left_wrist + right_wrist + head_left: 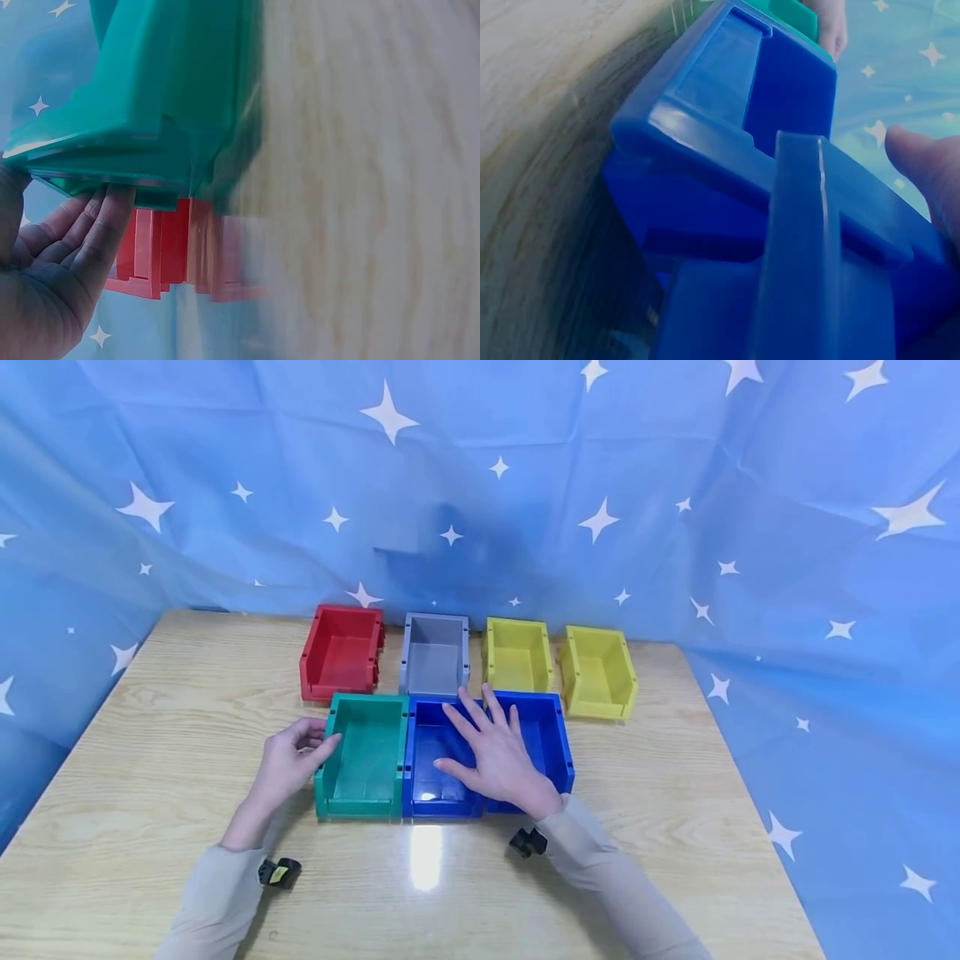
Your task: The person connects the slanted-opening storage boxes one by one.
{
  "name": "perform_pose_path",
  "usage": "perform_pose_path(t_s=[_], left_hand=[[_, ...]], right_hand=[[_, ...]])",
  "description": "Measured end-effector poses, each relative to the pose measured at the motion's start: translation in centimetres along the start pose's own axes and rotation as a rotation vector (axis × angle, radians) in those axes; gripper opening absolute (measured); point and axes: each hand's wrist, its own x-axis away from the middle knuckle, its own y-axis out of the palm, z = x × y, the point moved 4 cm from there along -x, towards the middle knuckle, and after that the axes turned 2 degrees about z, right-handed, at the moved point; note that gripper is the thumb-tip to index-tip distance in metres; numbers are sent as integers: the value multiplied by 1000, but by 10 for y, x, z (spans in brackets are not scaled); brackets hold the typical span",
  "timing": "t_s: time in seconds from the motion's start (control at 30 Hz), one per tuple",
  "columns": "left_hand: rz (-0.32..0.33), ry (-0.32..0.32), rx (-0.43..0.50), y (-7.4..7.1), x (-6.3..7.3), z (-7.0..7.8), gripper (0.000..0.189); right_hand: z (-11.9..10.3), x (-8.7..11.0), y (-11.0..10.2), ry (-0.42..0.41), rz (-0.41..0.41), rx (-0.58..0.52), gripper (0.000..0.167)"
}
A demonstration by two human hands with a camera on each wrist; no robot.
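Observation:
A green storage bin (367,752) and two blue bins stand side by side in a front row. My left hand (288,760) pinches the green bin's left wall, thumb over the rim and fingers outside; the left wrist view shows the fingers (94,229) against that wall. Over the left blue bin (435,747) and the right blue bin (553,739), my right hand (498,760) is spread above their shared walls, fingers straight. Only the thumb (926,165) of that hand shows in the right wrist view, above the blue rims.
Behind the front row stand a red bin (345,652), a grey bin (435,664), and two yellow bins, one nearer the middle (519,660) and one at the right end (597,677). All are on a wooden table (187,693). A blue star-patterned cloth (300,468) hangs behind it.

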Motion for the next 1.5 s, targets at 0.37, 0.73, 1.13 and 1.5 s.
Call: perform_pose_path(t_s=[0.37, 0.73, 1.13, 1.5], left_hand=[[6, 2, -4, 1, 0, 0, 26], [3, 13, -8, 1, 3, -2, 26], [24, 54, -4, 2, 1, 0, 22], [17, 28, 5, 1, 0, -1, 24]], right_hand=[[2, 0, 2, -24, 25, -11, 75], [1, 1, 8, -19, 30, -5, 77], [9, 6, 29, -39, 54, -62, 79], [10, 4, 26, -33, 12, -70, 79]])
